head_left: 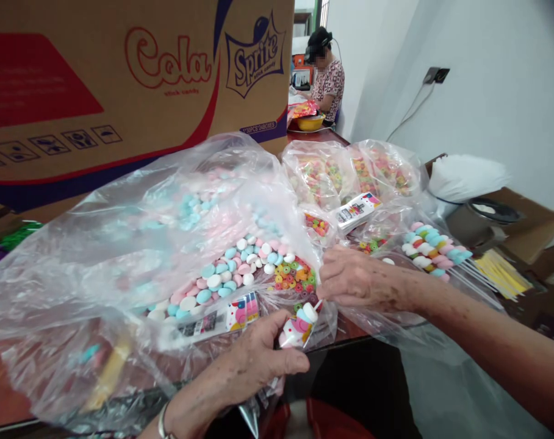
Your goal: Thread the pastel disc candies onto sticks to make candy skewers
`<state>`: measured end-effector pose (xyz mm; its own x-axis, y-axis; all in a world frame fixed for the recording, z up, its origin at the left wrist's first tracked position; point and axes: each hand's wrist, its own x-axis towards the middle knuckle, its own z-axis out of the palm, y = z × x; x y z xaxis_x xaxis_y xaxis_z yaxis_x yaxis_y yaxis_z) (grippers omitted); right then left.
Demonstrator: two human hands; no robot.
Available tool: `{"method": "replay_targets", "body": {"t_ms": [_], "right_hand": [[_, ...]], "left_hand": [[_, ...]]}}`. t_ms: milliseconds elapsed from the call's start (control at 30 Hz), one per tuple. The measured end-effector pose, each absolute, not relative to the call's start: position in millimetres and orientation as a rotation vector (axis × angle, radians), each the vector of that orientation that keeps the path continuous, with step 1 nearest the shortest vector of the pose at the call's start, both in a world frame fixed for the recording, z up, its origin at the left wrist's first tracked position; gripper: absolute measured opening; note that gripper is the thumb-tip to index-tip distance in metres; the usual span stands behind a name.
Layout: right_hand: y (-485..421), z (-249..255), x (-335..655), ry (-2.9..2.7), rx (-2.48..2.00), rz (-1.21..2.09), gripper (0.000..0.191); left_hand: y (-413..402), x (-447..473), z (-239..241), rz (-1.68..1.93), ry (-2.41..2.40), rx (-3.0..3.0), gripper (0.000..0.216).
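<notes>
My left hand (259, 356) is closed around a candy skewer (299, 326) in a printed clear wrapper, just over the table's front edge. A white candy shows at the skewer's upper end. My right hand (363, 280) pinches the thin white stick coming out of that end. Behind my hands, pink, blue and white button candies (217, 277) lie heaped in a large clear plastic bag (135, 201). Colourful ring candies (295, 274) lie right beside them. A stack of printed wrappers (243, 311) rests left of the skewer.
A big candy carton (167, 79) stands at the back left. Bagged ring candies (363, 167) and another wrapper stack (357, 212) lie behind my right hand. Several skewers of candy (428, 247) and yellow sticks (503, 274) are at right. A person (327, 79) sits farther back.
</notes>
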<state>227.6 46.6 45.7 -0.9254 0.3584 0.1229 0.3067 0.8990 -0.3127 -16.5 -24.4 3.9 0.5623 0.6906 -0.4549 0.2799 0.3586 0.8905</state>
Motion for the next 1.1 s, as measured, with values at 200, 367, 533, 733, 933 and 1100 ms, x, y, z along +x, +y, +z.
{"method": "replay_targets", "body": {"t_ms": [200,367,533,733,933,1100], "right_hand": [[46.0,56.9,229.7,-2.908,-0.584,0.401,0.028],[43.0,43.2,211.4,-2.914,-0.461,0.415,0.021],[45.1,36.2,199.0,-2.919,-0.357,0.387,0.02],[46.3,43.9,192.2,-2.84,-0.396,0.28,0.022],[36.5,42.3,184.4,-2.459,-0.826,0.121,0.038],[34.0,30.6,178.0,-2.483,-0.657,0.266,0.03]], "left_hand": [[-27.7,-23.2,-0.8,0.394,1.057,1.29,0.033],[-27.9,-12.8,-1.0,0.4,1.076,1.38,0.033],[-26.5,-3.2,1.6,0.429,1.025,1.23,0.035],[-24.5,-0.9,6.9,0.615,0.982,0.928,0.032],[-19.6,2.5,12.9,0.793,1.175,0.92,0.038],[-18.8,4.7,9.9,0.898,1.26,0.881,0.035]]}}
